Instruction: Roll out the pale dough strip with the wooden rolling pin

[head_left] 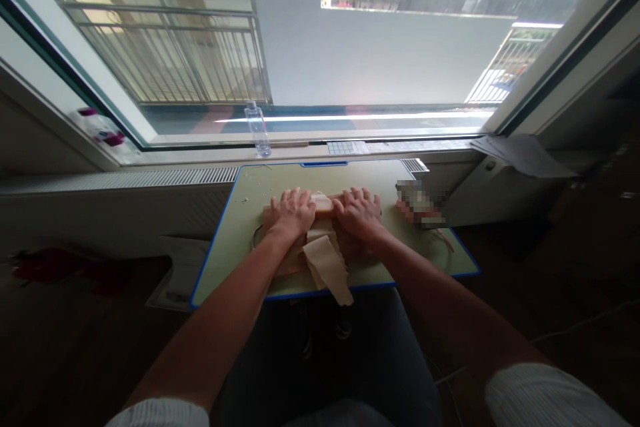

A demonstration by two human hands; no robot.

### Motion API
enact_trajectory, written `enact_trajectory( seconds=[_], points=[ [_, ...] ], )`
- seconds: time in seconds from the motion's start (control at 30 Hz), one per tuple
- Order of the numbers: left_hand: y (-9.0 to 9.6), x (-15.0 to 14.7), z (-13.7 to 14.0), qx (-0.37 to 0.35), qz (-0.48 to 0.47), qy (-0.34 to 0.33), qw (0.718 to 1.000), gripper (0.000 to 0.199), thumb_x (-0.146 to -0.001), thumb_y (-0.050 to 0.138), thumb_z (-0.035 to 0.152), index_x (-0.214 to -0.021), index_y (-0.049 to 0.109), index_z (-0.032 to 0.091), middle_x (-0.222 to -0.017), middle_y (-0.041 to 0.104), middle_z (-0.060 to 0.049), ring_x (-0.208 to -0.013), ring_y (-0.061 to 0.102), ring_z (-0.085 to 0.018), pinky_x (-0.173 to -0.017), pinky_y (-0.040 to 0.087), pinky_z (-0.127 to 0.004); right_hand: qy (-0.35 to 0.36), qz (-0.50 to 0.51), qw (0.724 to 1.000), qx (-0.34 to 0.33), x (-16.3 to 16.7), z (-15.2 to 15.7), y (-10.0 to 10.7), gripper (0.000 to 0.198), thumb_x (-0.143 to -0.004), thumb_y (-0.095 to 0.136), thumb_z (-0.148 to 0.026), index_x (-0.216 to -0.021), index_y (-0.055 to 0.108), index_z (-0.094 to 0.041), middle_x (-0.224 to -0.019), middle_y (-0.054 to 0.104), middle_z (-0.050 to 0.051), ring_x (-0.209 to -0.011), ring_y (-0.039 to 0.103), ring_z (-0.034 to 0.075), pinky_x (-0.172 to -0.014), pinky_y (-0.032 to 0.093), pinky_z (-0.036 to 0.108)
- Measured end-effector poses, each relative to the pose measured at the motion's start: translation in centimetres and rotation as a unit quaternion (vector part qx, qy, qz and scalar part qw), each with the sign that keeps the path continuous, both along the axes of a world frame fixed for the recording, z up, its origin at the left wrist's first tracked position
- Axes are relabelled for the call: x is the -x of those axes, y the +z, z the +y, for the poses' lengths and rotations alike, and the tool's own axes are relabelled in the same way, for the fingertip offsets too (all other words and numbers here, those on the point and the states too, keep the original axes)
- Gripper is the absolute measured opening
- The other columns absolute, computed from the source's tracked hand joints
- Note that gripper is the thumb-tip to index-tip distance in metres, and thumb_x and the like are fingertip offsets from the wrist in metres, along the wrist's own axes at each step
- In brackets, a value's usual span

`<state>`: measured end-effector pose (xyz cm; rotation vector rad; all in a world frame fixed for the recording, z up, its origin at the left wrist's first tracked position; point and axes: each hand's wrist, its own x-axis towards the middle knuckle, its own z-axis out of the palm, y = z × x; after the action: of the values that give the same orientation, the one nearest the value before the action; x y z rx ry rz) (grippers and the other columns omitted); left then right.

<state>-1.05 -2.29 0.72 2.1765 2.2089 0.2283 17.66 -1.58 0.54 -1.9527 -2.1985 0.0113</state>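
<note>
My left hand and my right hand lie palm down on either side of a light wooden bar, fingers stretched forward and somewhat spread. Its ends are hidden under my palms, so I cannot tell its full shape. A long beige strip with ragged edges, soft like dough or cloth, runs from the bar toward me and droops over the table's near edge. Under my hands is a brownish flat board, on a pale green folding table with blue edging.
Small pale scraps lie at the table's far left. A blurred-out object sits on the right side. A clear bottle and a pink-capped bottle stand on the windowsill; papers lie to the right.
</note>
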Motion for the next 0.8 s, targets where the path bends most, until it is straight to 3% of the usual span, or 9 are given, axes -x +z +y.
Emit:
enact_trajectory(
  seconds=[0.17, 0.3, 0.57, 0.8],
  points=[
    [0.2, 0.2, -4.2, 0.032, -0.010, -0.028, 0.999, 0.068, -0.108, 0.018, 0.053, -0.167, 0.042, 0.027, -0.176, 0.038, -0.008, -0.163, 0.031, -0.030, -0.133, 0.022, -0.059, 0.027, 0.015, 0.999, -0.013, -0.8, -3.8, -0.9, 0.071, -0.112, 0.028, -0.059, -0.162, 0.048, -0.013, -0.170, 0.045, 0.017, -0.159, 0.032, 0.037, -0.129, 0.017, 0.061],
    [0.3, 0.2, -4.3, 0.038, -0.016, -0.027, 0.999, 0.068, -0.108, 0.018, 0.055, -0.167, 0.042, 0.028, -0.176, 0.037, -0.008, -0.164, 0.029, -0.030, -0.134, 0.018, -0.061, 0.029, 0.012, 0.999, -0.008, -1.0, -3.5, -1.2, 0.073, -0.112, 0.027, -0.062, -0.163, 0.047, -0.014, -0.170, 0.044, 0.017, -0.160, 0.030, 0.036, -0.130, 0.015, 0.060],
    [0.7, 0.5, 2.3, 0.046, -0.001, -0.005, 0.999, 0.063, -0.107, 0.021, 0.056, -0.158, 0.052, 0.036, -0.173, 0.044, -0.008, -0.159, 0.037, -0.031, -0.130, 0.022, -0.066, 0.025, -0.006, 0.999, 0.037, 0.0, 3.0, 0.2, 0.071, -0.110, 0.030, -0.068, -0.158, 0.056, -0.023, -0.170, 0.045, 0.013, -0.158, 0.034, 0.040, -0.126, 0.024, 0.064],
    [0.0, 1.7, 9.2, 0.084, -0.035, -0.013, 0.996, 0.064, -0.105, 0.024, 0.058, -0.159, 0.049, 0.036, -0.175, 0.037, -0.009, -0.160, 0.033, -0.034, -0.129, 0.022, -0.069, 0.026, 0.026, 0.994, 0.105, 0.4, 9.7, 0.5, 0.079, -0.102, 0.033, -0.080, -0.159, 0.055, -0.029, -0.173, 0.041, 0.011, -0.155, 0.036, 0.038, -0.125, 0.028, 0.061]
  ],
)
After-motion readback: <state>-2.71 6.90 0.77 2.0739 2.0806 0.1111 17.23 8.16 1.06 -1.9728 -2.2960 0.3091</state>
